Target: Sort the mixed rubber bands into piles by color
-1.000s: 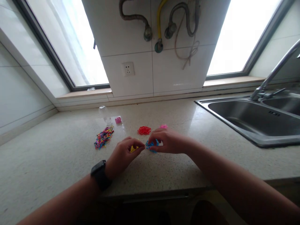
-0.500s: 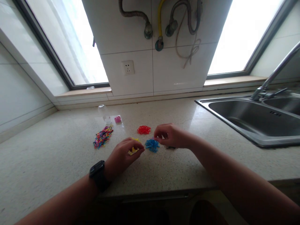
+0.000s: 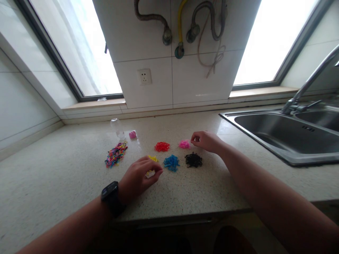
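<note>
My left hand (image 3: 141, 174) rests over the small yellow rubber bands (image 3: 153, 158), partly covering them. Its thumb and fingertips are pinched together; whatever they hold is too small to make out. Beside those fingertips lies a pile of blue rubber bands (image 3: 171, 162). My right hand (image 3: 203, 140) is closed in a pinch at the right edge of the pink rubber bands (image 3: 184, 144), and I cannot tell what is between its fingers. Black rubber bands (image 3: 193, 160) form a pile just below it. Red rubber bands (image 3: 162, 146) sit behind the blue ones.
A mixed heap of coloured bands (image 3: 116, 154) lies on the left of the speckled counter (image 3: 185, 194). Behind it are a clear container (image 3: 118, 129) and a small pink object (image 3: 132, 134). At the right is a steel sink (image 3: 278, 134) with a tap (image 3: 307, 88).
My right hand has moved from the blue pile up and right to the pink pile, uncovering the black and pink bands. My left hand has stayed nearly in place.
</note>
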Motion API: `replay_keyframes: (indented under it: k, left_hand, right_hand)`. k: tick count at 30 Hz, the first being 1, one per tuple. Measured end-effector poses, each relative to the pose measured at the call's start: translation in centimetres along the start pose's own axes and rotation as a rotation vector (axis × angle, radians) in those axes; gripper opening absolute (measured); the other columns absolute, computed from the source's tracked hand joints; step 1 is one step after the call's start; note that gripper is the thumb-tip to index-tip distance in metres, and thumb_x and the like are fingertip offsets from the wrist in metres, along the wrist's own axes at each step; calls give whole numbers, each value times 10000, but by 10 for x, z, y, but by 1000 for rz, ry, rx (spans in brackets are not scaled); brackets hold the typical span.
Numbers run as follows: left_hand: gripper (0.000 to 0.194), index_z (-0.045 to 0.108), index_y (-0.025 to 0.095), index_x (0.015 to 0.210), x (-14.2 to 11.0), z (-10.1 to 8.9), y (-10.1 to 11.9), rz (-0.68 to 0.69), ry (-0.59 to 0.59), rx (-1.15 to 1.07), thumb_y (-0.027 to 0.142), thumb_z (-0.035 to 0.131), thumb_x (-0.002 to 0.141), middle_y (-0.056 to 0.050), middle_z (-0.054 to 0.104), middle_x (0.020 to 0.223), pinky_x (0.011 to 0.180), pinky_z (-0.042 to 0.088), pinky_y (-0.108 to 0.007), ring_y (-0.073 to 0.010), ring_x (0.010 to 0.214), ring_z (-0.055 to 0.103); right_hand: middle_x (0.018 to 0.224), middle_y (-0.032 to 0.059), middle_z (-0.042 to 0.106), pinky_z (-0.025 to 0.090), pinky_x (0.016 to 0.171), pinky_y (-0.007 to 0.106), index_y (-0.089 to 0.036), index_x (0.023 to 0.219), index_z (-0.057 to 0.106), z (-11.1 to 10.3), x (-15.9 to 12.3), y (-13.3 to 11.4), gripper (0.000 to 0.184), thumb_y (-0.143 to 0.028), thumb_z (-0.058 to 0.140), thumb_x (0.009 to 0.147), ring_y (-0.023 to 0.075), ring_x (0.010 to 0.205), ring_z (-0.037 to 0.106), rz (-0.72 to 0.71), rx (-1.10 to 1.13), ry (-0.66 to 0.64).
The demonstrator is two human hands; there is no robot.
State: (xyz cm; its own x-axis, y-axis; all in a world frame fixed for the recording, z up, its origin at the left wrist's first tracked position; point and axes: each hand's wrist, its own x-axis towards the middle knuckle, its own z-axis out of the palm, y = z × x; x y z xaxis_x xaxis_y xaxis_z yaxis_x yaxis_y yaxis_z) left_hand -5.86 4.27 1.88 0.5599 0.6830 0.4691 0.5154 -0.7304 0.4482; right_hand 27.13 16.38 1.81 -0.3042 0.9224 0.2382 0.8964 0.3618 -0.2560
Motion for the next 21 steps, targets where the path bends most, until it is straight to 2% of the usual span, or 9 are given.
replay_keyframes:
  k: [5,8,13,21]
  left_hand:
    - [76,678,197,921,0,1,-2,4,2,6,232,611,934,-29,675,844,732,478,-295,-156,794,595]
    - [80,678,196,921,0,1,-2,3,-2,7,232,608,935,-32,675,833,736,478,-299,-157,787,593]
    - [76,679,195,914,-1,2,-2,5,-5,5,223,609,930,-32,673,828,739,477,-297,-158,792,592]
    - [81,678,193,924,0,0,-2,4,-20,15,225,604,931,-28,670,823,736,474,-293,-156,788,590]
  right_hand:
    - [798,37,722,379,621,277,-230,889,747,2,1,1,215,-402,627,841,156,685,609,-34,36,-64]
    - [816,57,728,400,642,284,-206,904,747,2,4,7,265,-395,563,883,168,711,617,-22,79,-35]
    - [838,70,734,419,668,289,-197,920,747,4,7,17,268,-380,555,884,178,736,625,28,109,-26]
    - [856,63,734,414,650,284,-191,938,748,8,11,23,290,-392,548,879,171,727,620,8,118,-89]
